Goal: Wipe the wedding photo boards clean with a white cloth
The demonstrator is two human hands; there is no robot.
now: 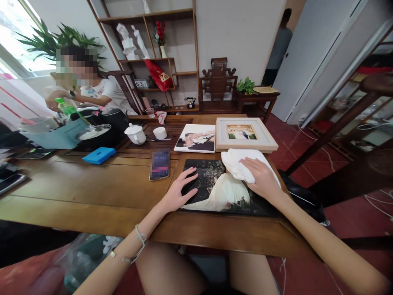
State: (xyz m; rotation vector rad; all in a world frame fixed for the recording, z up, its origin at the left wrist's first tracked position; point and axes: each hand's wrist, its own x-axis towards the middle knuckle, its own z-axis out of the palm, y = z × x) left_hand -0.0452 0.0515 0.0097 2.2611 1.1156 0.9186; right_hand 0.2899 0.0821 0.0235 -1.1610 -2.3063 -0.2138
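A dark photo panel (202, 184) showing a pale gown lies flat on the wooden table in front of me. At its left edge rests my left hand (181, 191), fingers spread on the surface. My right hand (260, 176) presses a white cloth (238, 164) against the panel's upper right part; the cloth hides that area. Just behind the panel are a white-edged photo print (196, 138) and a light wood picture frame (246, 134) with a small photo in it. A phone (160, 164) lies to the left of the panel, its screen lit.
Left on the table (116, 192) are a blue block (98, 155), a white lidded cup (135, 134), a small white cup (160, 132), a black pot (95, 137) and a blue bin (57, 135). Another person (101, 92) sits at the far left. Someone (278, 47) stands in the doorway.
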